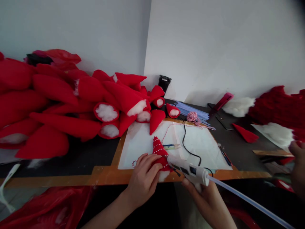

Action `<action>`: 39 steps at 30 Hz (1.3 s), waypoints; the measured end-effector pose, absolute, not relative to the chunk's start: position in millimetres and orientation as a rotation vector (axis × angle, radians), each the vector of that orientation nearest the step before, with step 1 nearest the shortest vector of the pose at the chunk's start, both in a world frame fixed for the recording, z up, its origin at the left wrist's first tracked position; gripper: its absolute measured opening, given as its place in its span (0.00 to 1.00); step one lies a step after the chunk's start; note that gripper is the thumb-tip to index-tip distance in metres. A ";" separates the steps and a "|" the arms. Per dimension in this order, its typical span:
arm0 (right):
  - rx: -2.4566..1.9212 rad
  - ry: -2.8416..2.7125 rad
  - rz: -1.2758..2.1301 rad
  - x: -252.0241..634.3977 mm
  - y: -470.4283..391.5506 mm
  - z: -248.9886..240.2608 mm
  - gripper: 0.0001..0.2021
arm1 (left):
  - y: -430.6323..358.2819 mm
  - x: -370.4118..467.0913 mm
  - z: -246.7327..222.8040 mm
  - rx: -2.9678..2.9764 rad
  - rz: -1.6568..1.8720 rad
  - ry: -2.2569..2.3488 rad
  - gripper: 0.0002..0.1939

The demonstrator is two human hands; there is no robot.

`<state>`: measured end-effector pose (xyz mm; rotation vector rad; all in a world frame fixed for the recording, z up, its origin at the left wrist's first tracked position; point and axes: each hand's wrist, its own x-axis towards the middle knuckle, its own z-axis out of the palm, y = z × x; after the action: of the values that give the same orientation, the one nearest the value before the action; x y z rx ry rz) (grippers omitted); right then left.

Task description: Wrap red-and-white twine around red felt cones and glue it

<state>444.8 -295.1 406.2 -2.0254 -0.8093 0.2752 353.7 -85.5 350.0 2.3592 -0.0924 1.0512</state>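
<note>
A small stuffed red felt cone [158, 147] lies at the front of the white sheet, wound with red-and-white twine, white stuffing showing at its base. My left hand [145, 173] is closed on the cone's left side, fingertips pressing the felt and twine. In my right hand [202, 194] is a white glue gun [188, 170], its nozzle against the cone's right side. A long clear glue stick [247, 198] sticks out of the gun's back. The twine runs back to a ball of twine [193, 118]. My right fingers are partly hidden below the gun.
Stuffed red cones [71, 121] are heaped on the left. Behind the white sheet [197, 143] lie pale glue sticks [190, 109]; a black cable [184, 136] crosses it. Thread snips [172, 146] lie beside the cone. White stuffing [274, 135] and another person's hand [297, 152] are at right.
</note>
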 end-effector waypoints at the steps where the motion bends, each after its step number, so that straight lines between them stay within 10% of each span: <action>1: -2.019 -0.815 0.250 445.8 -294.2 408.9 0.18 | -85.3 353.7 350.2 2.364 1.047 -0.093 0.11; 39: -2.251 -1.012 0.179 477.4 -259.7 430.5 0.18 | -84.0 356.3 355.7 2.402 0.973 -0.102 0.11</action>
<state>477.4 -259.7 430.5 -2.2514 -1.0119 0.1791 356.3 -84.0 355.7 2.4022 -0.1021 0.9735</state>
